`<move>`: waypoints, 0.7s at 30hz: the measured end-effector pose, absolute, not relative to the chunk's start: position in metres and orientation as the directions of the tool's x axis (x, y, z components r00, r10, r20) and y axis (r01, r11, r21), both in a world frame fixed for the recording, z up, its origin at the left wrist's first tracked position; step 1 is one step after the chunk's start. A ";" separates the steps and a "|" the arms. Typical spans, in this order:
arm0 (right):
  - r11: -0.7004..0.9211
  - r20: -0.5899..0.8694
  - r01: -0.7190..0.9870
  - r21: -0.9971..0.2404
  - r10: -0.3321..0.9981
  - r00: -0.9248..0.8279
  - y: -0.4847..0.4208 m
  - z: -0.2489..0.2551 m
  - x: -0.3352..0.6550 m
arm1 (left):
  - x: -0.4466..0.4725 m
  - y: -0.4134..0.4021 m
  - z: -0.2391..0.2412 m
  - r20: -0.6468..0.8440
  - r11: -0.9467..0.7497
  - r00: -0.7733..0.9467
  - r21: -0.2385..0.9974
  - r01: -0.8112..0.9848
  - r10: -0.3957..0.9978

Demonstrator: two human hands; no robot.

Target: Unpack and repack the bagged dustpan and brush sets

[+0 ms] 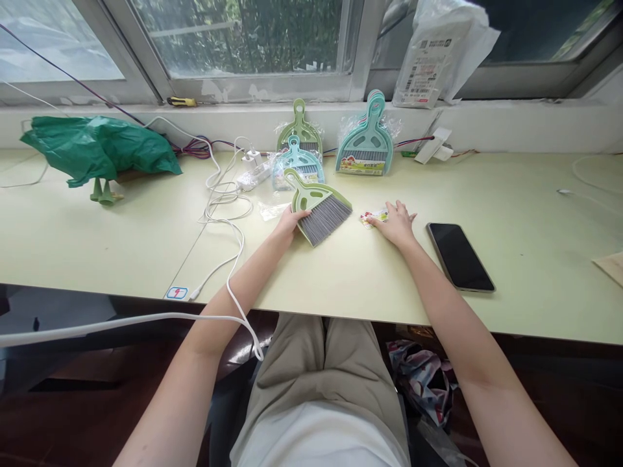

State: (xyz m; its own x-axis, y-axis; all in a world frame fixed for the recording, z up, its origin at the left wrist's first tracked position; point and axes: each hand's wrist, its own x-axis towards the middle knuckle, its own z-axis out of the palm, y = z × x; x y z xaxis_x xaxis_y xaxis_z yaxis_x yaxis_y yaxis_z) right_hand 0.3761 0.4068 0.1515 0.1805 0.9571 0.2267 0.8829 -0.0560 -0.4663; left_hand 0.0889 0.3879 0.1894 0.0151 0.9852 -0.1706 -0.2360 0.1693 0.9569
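A small green hand brush with grey bristles (318, 206) lies on the pale green desk (341, 279). My left hand (291, 222) rests at its left edge, fingers curled round the brush's side. My right hand (396, 224) lies flat on the desk with fingers spread, fingertips on a small colourful paper label (374, 216). A crumpled clear wrapper (272, 209) lies just left of the brush. Behind stand wrapped brush-and-dustpan sets: a green set (300, 131), a small teal set (298, 162) and a larger teal stack (366, 141).
A black phone (460, 256) lies to the right of my right hand. White cables and chargers (228, 194) sprawl to the left, one running off the desk's front edge. A green plastic bag (97, 148) sits far left. A white package (433, 58) leans on the window sill.
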 end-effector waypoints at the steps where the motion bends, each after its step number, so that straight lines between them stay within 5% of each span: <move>1: -0.056 0.197 0.897 -0.437 0.968 0.157 0.406 0.151 0.375 | 0.089 0.388 0.189 -0.164 0.163 0.019 0.957 -0.240 0.986; 5: 0.013 0.143 0.907 -0.420 0.988 0.052 0.403 0.156 0.371 | 0.089 0.388 0.189 -0.157 0.159 0.025 0.956 -0.248 0.987; 10: 0.141 0.253 0.846 -0.514 0.967 -0.008 0.393 0.164 0.363 | 0.090 0.389 0.189 -0.186 0.181 0.003 0.952 -0.248 0.983; 21: 0.361 0.544 0.545 -0.757 0.810 0.218 0.374 0.187 0.337 | 0.093 0.387 0.190 -0.185 0.190 0.044 0.937 -0.292 0.982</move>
State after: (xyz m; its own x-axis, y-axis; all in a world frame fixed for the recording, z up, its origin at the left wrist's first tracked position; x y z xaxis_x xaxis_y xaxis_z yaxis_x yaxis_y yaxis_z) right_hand 0.3372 0.3744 0.1870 0.2182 0.8105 0.5436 0.5449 0.3609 -0.7569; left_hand 0.0928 0.3872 0.1897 0.0443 0.9817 -0.1849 -0.2921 0.1898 0.9374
